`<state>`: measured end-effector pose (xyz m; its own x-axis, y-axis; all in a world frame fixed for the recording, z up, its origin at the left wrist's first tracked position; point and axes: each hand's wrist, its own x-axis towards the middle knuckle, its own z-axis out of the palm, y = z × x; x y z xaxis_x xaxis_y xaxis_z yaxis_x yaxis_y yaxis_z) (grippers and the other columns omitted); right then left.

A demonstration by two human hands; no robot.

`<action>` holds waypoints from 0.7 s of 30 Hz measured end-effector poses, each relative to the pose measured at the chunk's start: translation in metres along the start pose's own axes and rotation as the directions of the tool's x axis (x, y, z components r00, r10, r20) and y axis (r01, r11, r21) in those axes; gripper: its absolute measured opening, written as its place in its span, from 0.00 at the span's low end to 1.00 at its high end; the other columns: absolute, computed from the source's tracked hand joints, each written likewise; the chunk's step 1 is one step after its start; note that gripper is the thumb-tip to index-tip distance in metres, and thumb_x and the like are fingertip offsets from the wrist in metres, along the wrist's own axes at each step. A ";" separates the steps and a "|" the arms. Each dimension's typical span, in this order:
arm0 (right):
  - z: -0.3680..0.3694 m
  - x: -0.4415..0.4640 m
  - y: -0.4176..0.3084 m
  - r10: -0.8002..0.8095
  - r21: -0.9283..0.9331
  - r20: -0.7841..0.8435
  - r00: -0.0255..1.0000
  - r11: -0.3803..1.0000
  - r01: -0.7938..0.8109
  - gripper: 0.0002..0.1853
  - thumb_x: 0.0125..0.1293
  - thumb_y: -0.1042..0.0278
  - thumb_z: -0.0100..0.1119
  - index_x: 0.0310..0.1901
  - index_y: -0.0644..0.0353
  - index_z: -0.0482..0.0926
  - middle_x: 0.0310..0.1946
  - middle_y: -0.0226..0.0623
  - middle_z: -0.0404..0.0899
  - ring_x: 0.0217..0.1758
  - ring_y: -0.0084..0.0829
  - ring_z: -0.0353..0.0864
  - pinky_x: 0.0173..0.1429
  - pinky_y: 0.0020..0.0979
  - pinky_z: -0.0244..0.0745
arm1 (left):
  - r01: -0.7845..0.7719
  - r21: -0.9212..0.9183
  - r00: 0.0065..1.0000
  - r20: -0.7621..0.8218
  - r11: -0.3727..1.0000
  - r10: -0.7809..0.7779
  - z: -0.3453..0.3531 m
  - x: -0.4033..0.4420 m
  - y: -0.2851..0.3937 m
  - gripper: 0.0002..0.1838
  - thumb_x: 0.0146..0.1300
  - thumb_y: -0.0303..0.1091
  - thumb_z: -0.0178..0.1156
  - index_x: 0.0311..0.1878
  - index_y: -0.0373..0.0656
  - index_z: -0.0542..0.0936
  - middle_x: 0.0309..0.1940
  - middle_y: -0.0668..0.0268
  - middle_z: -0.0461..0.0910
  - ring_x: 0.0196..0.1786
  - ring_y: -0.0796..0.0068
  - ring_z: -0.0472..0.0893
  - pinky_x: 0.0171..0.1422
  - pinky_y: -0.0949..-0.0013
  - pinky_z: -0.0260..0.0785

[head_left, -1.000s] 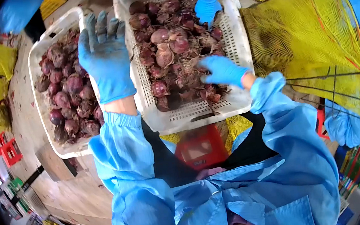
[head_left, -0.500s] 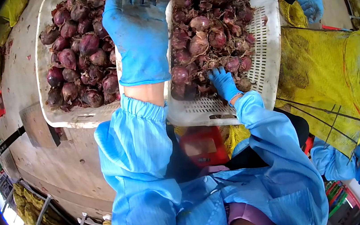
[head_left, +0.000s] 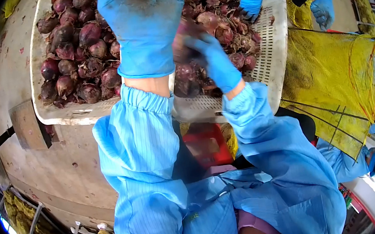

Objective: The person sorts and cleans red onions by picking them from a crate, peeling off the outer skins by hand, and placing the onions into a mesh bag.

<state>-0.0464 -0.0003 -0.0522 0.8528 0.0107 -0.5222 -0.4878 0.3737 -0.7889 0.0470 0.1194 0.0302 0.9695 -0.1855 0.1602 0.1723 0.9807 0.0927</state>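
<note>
My left hand, in a dirt-stained blue glove, is raised close to the camera between two white crates. Its fingers run past the top edge, so what they hold is hidden. My right hand, also gloved in blue, is over the near left part of the right crate, its fingers closed round a motion-blurred red onion. Dry-skinned red onions fill much of that crate. More red onions are heaped in the left crate.
Another person's gloved hand reaches into the right crate from above. A second person's gloved hand is farther right. Yellow mesh sacking lies beside the crate. A red crate is below, and a flat board lies left.
My right hand has lifted from the onions and moved up and left with one onion. The view has shifted slightly. Another person's hand has come into the right crate.
</note>
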 end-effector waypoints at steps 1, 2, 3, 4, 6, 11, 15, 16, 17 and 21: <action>0.004 0.019 0.012 -0.133 0.051 0.277 0.952 0.991 0.123 0.17 0.68 0.65 0.54 0.56 0.61 0.74 0.46 0.29 0.80 0.47 0.25 0.78 0.53 0.27 0.72 | 0.029 0.027 0.994 0.104 0.999 -0.032 0.006 -0.002 0.000 0.30 0.69 0.48 0.48 0.67 0.38 0.66 0.51 0.52 0.80 0.46 0.55 0.80 0.57 0.54 0.71; 0.027 0.011 0.000 -0.087 0.037 0.230 0.969 0.996 0.081 0.15 0.70 0.67 0.51 0.56 0.61 0.74 0.47 0.29 0.79 0.49 0.26 0.78 0.51 0.28 0.73 | 0.050 0.060 0.977 0.207 0.997 -0.061 0.008 -0.003 0.001 0.31 0.69 0.48 0.48 0.69 0.38 0.64 0.52 0.51 0.79 0.46 0.54 0.81 0.58 0.53 0.71; 0.039 0.012 -0.010 -0.104 -0.055 0.250 0.963 0.991 0.122 0.15 0.70 0.68 0.50 0.56 0.62 0.74 0.48 0.30 0.79 0.50 0.26 0.78 0.52 0.29 0.73 | 0.074 0.015 0.960 0.270 0.997 -0.076 0.003 0.000 0.002 0.33 0.69 0.49 0.48 0.71 0.38 0.62 0.54 0.50 0.79 0.47 0.54 0.81 0.59 0.52 0.70; 0.046 0.016 -0.015 -0.116 -0.146 0.274 0.955 0.976 0.160 0.16 0.71 0.69 0.49 0.57 0.63 0.74 0.48 0.31 0.79 0.51 0.27 0.78 0.52 0.30 0.73 | 0.105 -0.026 0.939 0.332 0.994 -0.090 -0.001 0.004 0.004 0.34 0.70 0.50 0.47 0.72 0.38 0.60 0.55 0.48 0.78 0.47 0.54 0.81 0.60 0.51 0.70; 0.021 0.039 0.000 -0.313 -0.045 0.292 0.904 0.939 0.340 0.19 0.69 0.65 0.52 0.58 0.65 0.73 0.51 0.37 0.79 0.51 0.29 0.80 0.54 0.30 0.75 | 0.120 -0.104 0.964 0.250 0.987 -0.090 0.006 0.000 0.004 0.33 0.70 0.49 0.48 0.71 0.38 0.62 0.55 0.47 0.78 0.46 0.53 0.81 0.60 0.50 0.70; -0.083 0.058 0.070 0.255 -0.425 -0.070 0.964 0.867 -0.260 0.15 0.71 0.60 0.51 0.47 0.61 0.81 0.35 0.36 0.85 0.38 0.26 0.83 0.43 0.25 0.78 | 0.085 -0.164 0.973 0.226 0.983 -0.046 0.003 0.005 0.011 0.30 0.68 0.47 0.52 0.68 0.39 0.67 0.55 0.48 0.78 0.46 0.54 0.81 0.61 0.49 0.70; -0.126 0.039 0.186 0.242 -0.979 -0.074 0.967 0.165 -0.117 0.32 0.57 0.44 0.61 0.51 0.68 0.75 0.46 0.58 0.79 0.52 0.49 0.80 0.52 0.43 0.75 | 0.089 -0.173 0.981 0.187 0.981 -0.056 0.004 0.005 0.009 0.30 0.67 0.47 0.52 0.68 0.39 0.67 0.55 0.48 0.78 0.47 0.55 0.81 0.61 0.48 0.70; -0.125 0.040 0.206 0.378 -0.986 -0.112 0.919 0.072 -0.150 0.35 0.58 0.44 0.60 0.55 0.69 0.72 0.52 0.63 0.76 0.59 0.51 0.76 0.59 0.46 0.71 | 0.080 -0.159 0.986 0.157 0.984 -0.055 0.005 0.004 0.007 0.30 0.67 0.47 0.52 0.68 0.38 0.67 0.54 0.48 0.78 0.47 0.55 0.81 0.61 0.49 0.70; -0.124 0.035 0.235 0.264 -0.983 -0.172 0.949 0.022 -0.184 0.32 0.58 0.47 0.60 0.53 0.70 0.73 0.51 0.63 0.77 0.56 0.51 0.78 0.58 0.46 0.72 | 0.071 -0.143 0.991 0.125 0.987 -0.053 0.006 0.002 0.006 0.30 0.67 0.47 0.52 0.67 0.38 0.67 0.54 0.48 0.78 0.47 0.55 0.81 0.60 0.50 0.70; -0.136 0.047 0.256 0.132 -0.979 -0.192 0.973 0.040 -0.198 0.25 0.58 0.54 0.60 0.48 0.70 0.76 0.41 0.60 0.81 0.46 0.54 0.82 0.50 0.44 0.77 | 0.057 -0.073 0.998 0.001 0.996 -0.058 0.003 0.003 0.005 0.30 0.68 0.47 0.51 0.67 0.37 0.68 0.53 0.48 0.79 0.47 0.56 0.81 0.60 0.53 0.71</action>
<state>-0.1561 -0.0306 -0.3230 0.7294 -0.1182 -0.6739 -0.3715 -0.8955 -0.2450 0.0508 0.1238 0.0346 0.9578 -0.2417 0.1559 0.2400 0.9703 0.0302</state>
